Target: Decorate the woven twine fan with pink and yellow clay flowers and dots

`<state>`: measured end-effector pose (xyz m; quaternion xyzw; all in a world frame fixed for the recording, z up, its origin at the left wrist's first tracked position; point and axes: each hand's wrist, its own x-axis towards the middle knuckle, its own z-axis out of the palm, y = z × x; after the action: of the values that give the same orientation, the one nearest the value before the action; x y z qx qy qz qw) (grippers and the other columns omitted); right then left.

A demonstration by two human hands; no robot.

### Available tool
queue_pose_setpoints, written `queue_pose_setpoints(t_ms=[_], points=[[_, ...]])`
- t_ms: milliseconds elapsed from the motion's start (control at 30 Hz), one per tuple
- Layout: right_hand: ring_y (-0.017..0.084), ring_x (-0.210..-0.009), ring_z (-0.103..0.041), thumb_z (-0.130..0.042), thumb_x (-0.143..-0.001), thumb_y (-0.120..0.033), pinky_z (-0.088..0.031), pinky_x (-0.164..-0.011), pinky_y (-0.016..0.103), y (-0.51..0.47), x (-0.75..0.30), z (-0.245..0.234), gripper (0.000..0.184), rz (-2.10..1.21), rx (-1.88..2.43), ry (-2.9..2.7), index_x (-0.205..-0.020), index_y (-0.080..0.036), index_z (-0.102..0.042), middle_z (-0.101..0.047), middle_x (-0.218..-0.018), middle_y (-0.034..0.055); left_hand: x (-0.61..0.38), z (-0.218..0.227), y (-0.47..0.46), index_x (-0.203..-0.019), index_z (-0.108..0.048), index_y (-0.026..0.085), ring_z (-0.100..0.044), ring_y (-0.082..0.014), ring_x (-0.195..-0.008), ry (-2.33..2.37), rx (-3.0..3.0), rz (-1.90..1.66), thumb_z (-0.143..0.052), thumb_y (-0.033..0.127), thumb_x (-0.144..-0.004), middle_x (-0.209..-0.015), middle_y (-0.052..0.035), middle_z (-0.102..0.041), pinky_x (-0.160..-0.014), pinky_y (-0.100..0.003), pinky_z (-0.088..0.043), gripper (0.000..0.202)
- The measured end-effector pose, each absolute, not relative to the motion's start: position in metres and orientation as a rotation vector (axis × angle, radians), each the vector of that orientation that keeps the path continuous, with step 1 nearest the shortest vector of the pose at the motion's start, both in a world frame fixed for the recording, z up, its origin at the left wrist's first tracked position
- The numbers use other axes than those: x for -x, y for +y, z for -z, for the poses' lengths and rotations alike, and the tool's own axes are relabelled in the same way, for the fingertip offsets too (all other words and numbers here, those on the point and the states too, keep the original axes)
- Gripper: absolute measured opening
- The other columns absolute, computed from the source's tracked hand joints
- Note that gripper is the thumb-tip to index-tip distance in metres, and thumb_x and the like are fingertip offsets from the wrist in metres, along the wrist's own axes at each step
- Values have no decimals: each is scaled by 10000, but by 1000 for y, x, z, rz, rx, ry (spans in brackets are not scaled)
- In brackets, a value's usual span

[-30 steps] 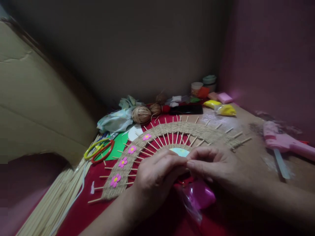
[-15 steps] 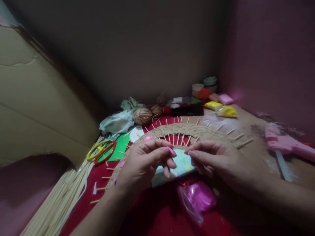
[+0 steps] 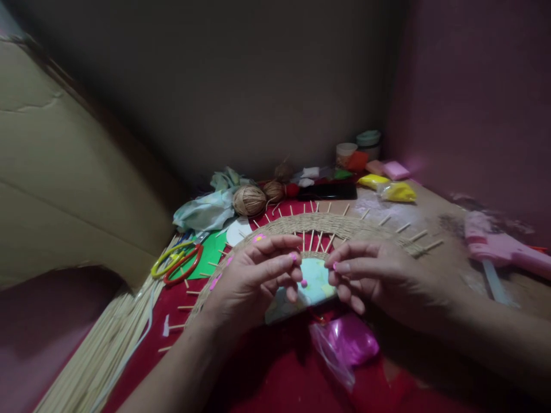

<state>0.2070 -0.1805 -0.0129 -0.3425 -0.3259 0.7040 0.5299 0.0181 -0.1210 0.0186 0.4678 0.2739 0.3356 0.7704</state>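
My left hand (image 3: 258,272) pinches a small piece of pink clay (image 3: 293,257) between thumb and forefinger. Another bit of pink clay (image 3: 334,266) sits between the thumb and forefinger of my right hand (image 3: 379,272). Below and between the hands, a small pink ball (image 3: 303,283) shows against the pale blue patterned cloth-covered base (image 3: 316,292). Behind it arches a woven twine band (image 3: 310,222) with thin sticks poking out; pink flowers (image 3: 259,237) dot its left side, partly hidden by my left hand. A bag of magenta clay (image 3: 353,341) lies in front of the base.
Scissors (image 3: 183,264) and green sheet (image 3: 210,252) lie left, beside a bundle of thin sticks (image 3: 99,350). Twine balls (image 3: 249,201), a dark phone (image 3: 329,192) and yellow clay packets (image 3: 398,192) line the back. A pink glue gun (image 3: 495,241) rests at right.
A small pink ball now shows over the pale blue base. The elongated pink piece in my left fingers looks smaller and rounder. My fingers have shifted slightly.
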Motion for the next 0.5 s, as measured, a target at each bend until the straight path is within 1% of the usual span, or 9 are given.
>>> queue_pose_setpoints(t_ms=[67, 133, 233, 333, 400, 500], points=[[104, -531, -590, -700, -718, -170, -459, -435, 180, -180, -208, 15, 100, -1694, 770, -786, -795, -119, -660, -648, -666, 48, -18, -17, -120, -882, -695, 107, -621, -97, -586, 579, -1012, -688, -664, 106, -771, -647, -36, -649, -512, -190, -540, 116], [108, -536, -596, -672, -730, -138, -467, -437, 182, -180, -209, 17, 90, -1704, 747, -773, -817, -118, -665, -649, -672, 49, -18, -15, -120, -821, -697, 102, -611, -97, -560, 568, -1010, -666, -676, 139, -768, -605, -32, -631, -512, -198, -539, 68], [109, -526, -597, -649, -721, -95, -469, -429, 180, -180, -209, 17, 118, -1696, 740, -745, -834, -120, -674, -649, -660, 46, -17, -14, -119, -735, -674, 111, -577, -87, -479, 570, -1014, -663, -723, 170, -723, -586, -12, -616, -414, -177, -500, 77], [102, -508, -595, -651, -719, -95, -468, -420, 171, -180, -208, 16, 97, -1693, 737, -746, -809, -109, -683, -645, -646, 46, -13, -17, -117, -698, -639, 123, -546, -79, -397, 605, -1025, -650, -714, 213, -740, -585, -14, -639, -311, -151, -445, 124], [99, -499, -596, -654, -727, -103, -466, -410, 165, -180, -208, 16, 83, -1702, 743, -744, -804, -99, -684, -642, -638, 46, -10, -22, -114, -707, -631, 132, -543, -81, -375, 622, -1043, -681, -698, 221, -760, -587, -13, -653, -284, -150, -441, 123], [83, -456, -581, -659, -743, -114, -456, -396, 157, -179, -206, 16, 84, -1721, 755, -721, -823, -98, -679, -637, -615, 34, -2, -30, -107, -739, -648, 137, -571, -79, -406, 601, -1075, -817, -717, 174, -736, -600, 0, -657, -306, -139, -472, 78]])
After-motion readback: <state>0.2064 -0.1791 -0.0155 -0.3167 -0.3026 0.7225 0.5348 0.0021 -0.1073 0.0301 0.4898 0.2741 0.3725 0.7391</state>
